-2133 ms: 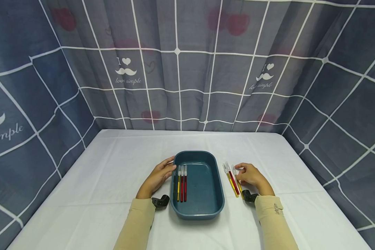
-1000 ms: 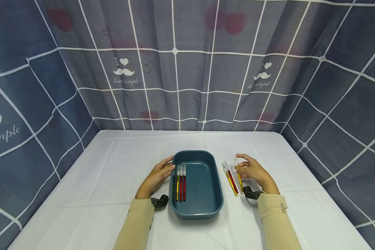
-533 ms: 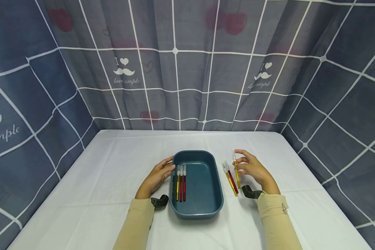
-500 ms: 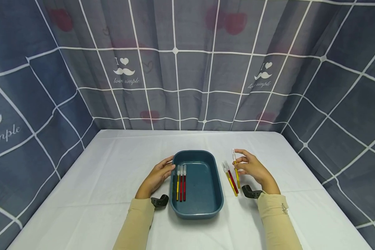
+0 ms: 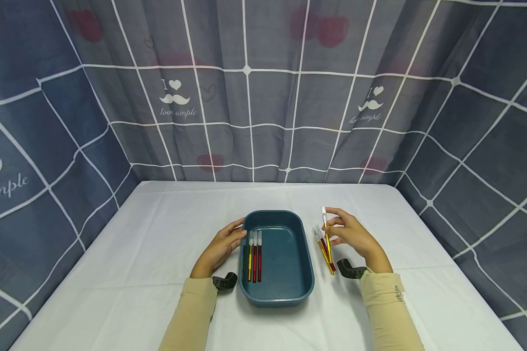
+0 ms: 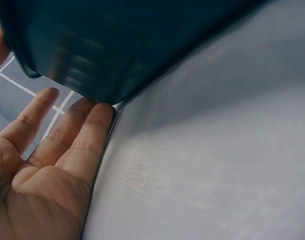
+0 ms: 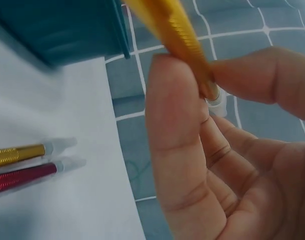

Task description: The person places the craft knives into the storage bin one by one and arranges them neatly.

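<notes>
My right hand (image 5: 353, 239) pinches a yellow craft knife (image 5: 328, 243) with a clear cap, thumb against fingertips; the knife tilts over the table. Below it, a second yellow craft knife (image 7: 17, 154) and a red craft knife (image 7: 25, 179) lie side by side on the cloth. A blue-green tray (image 5: 285, 287) stands left of them. My left hand (image 5: 219, 248) rests at the tray's left side, its thumb at the rim. In the left wrist view the extended fingers (image 6: 87, 142) touch the outer wall. Several capped craft knives (image 5: 254, 258) lie parallel inside, along the left wall.
A white cloth (image 5: 171, 219) covers the table. Grey-blue checked curtains (image 5: 268, 107) stand behind it and at both sides. Each wrist carries a black camera mount (image 5: 225, 282).
My right hand has lifted the yellow craft knife from beside the other two and carried it slightly left, over them. My left hand and the tray stay put.
</notes>
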{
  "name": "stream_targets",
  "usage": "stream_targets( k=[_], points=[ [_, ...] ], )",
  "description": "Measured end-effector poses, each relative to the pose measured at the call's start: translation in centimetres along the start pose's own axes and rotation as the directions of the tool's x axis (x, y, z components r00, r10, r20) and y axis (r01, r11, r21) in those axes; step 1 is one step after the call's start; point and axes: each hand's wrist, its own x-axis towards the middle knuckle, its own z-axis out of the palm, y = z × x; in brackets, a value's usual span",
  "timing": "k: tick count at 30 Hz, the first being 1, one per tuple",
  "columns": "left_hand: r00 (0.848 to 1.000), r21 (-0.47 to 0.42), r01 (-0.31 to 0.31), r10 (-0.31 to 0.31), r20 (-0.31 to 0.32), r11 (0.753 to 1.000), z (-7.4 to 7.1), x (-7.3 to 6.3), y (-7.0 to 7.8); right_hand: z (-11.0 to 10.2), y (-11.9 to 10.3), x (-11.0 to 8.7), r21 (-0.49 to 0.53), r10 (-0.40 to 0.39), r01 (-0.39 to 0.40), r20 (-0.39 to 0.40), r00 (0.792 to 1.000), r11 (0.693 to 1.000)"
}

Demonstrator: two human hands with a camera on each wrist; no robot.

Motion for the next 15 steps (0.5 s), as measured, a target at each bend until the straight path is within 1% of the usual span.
stream_targets(
  k=[6, 15],
  points=[
    [1.0, 0.0, -0.004, 0.004, 0.009, 1.0, -0.1, 0.0, 0.1, 0.5, -0.4, 0.2, -0.01, -0.02, 0.02, 0.016, 1.0, 1.0],
    [1.0, 0.005, -0.014, 0.014, 0.018, 1.0, -0.1, 0.1, 0.0, 1.3, -0.9, 0.4, -0.027, -0.028, 0.029, 0.036, 0.999, 0.999]
  ],
)
